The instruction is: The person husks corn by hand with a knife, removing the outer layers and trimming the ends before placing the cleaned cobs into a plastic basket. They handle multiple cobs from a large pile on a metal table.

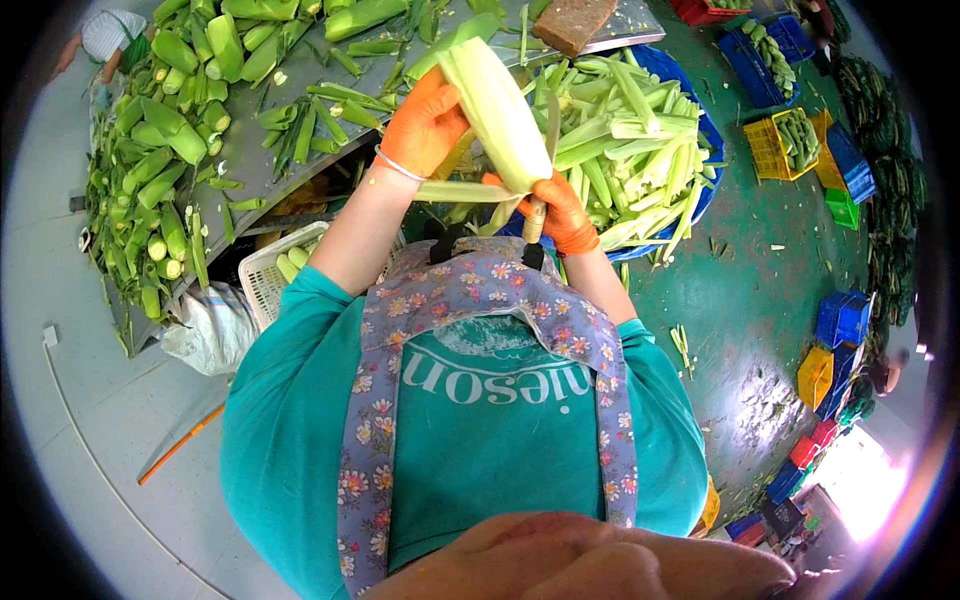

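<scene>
An ear of corn [499,112] in pale green husk is tilted between my two orange-gloved hands. My left hand [427,127] grips its upper left side, near the far end. Against its lower end, my right hand [562,211] holds a knife by its light wooden handle [534,219], with the blade [553,131] pointing up alongside the ear. A loosened husk strip [466,192] hangs from the base of the ear and stretches left past my left wrist. Whether my right fingers also clasp the ear's base is partly hidden.
A metal table [300,64] bears a heap of unhusked corn [161,172], husk scraps and a brick [574,24]. Stripped husks [637,142] fill a blue-lined container [711,169] at right. A white basket [259,289] holds ears below the table. Crates [772,146] stand farther right. Another person [112,37] is at far left.
</scene>
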A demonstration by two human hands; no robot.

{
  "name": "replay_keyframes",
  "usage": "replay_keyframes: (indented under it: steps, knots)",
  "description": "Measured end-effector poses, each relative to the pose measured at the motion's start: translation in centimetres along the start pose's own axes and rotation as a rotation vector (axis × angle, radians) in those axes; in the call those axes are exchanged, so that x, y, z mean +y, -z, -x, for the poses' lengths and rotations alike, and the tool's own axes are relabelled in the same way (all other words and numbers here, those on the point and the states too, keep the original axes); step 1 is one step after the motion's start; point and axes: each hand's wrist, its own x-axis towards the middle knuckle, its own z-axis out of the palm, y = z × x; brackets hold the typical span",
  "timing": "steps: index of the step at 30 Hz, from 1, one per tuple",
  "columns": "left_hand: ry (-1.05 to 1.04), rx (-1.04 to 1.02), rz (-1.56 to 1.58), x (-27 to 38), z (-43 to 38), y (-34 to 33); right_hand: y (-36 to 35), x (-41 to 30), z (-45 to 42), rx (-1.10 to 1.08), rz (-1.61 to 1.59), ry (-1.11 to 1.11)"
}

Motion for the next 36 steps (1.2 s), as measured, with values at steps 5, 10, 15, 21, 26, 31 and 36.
replay_keyframes:
  steps: [5, 10, 15, 21, 26, 31, 36]
  knots:
    - [0.123, -0.187, 0.043, -2.6, 0.3, 2.2, 0.6, -0.1, 0.0, -0.124, -0.162, -0.054]
    - [0.061, 0.210, 0.150, -3.3, 0.3, -0.5, -0.1, 1.2, -1.0, -0.030, -0.240, -0.106]
    - [-0.017, 0.421, 0.080, -3.9, -0.4, -0.2, -1.6, 2.2, -1.8, 0.178, 0.061, -0.045]
    - [0.112, 0.335, 0.193, -2.6, -1.2, 0.0, -3.8, 0.0, -1.1, 0.376, 0.507, 0.046]
    - [0.293, 0.176, 0.369, -1.0, -3.3, 4.7, -3.1, -2.1, 1.1, -0.011, 0.735, 0.024]
    - [0.109, 0.449, -0.024, 1.0, -0.9, 5.7, -0.2, -9.0, 3.1, 0.206, 0.615, 0.237]
    - [0.056, 0.268, -0.406, -1.1, 0.9, 2.5, 6.0, -14.6, 2.1, 0.988, 1.579, 0.551]
